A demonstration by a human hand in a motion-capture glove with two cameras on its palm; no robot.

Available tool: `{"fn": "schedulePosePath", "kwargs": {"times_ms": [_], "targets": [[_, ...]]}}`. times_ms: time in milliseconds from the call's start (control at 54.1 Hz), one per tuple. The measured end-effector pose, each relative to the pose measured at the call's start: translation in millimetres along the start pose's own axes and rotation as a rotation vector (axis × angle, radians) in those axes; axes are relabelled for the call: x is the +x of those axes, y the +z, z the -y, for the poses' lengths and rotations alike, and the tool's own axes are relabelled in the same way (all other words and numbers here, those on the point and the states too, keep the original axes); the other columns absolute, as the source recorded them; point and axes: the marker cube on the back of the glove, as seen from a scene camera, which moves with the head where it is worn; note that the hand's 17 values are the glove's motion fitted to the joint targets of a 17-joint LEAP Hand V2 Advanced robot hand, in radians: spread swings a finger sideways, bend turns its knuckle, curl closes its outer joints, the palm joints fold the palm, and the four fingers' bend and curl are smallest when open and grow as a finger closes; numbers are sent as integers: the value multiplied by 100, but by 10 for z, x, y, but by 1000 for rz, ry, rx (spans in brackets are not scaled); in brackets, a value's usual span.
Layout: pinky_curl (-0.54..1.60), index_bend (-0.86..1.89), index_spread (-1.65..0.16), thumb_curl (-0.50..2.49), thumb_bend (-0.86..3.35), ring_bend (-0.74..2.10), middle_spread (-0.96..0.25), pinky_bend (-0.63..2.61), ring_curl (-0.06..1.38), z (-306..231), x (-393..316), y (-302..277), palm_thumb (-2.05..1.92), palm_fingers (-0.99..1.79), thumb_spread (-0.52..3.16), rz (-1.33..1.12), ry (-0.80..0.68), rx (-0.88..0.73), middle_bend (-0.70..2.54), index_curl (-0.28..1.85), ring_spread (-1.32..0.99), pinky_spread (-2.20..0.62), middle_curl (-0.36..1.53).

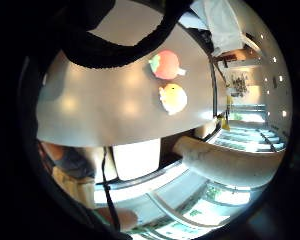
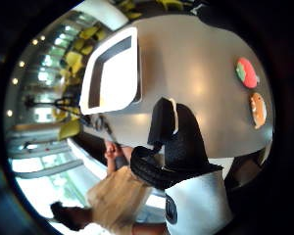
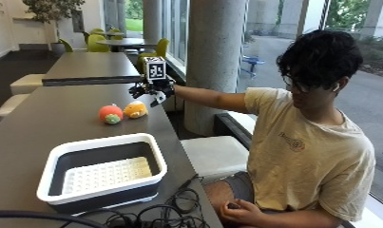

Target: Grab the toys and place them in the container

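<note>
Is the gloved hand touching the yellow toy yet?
Apart. In the outside view the gloved right hand hovers above the table, with bare tabletop showing between it and the yellow toy.

The person wears a pale yellow short-sleeved T-shirt [image 3: 305,142] with a small printed mark on the chest, dark shorts [image 3: 242,186] and glasses. Of the two hands, the right hand [image 3: 154,91] is covered by a black glove with black straps and a white plastic piece at the palm.
</note>
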Motion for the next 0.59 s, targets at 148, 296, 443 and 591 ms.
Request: {"fn": "schedulePosePath", "kwargs": {"times_ms": [148, 296, 443, 591], "targets": [[32, 18, -28, 24, 2, 20, -4, 80, 16, 116, 121, 51, 4, -8, 146, -15, 6, 21, 15, 32, -7, -3, 20], [34, 11, -28, 26, 1, 21, -4, 85, 19, 320, 380, 49, 5, -16, 144, -150, -27, 40, 12, 29, -7, -3, 20], [36, 6, -27, 28, 0, 23, -4, 90, 22, 565, 759, 93, 7, -22, 143, -143, 34, 17, 12, 25, -7, -3, 20], [38, 4, -27, 30, 0, 24, -4, 95, 25, 1041, 302, 71, 9, -27, 142, -135, 66, -37, 11, 20, -7, -3, 20]]}}
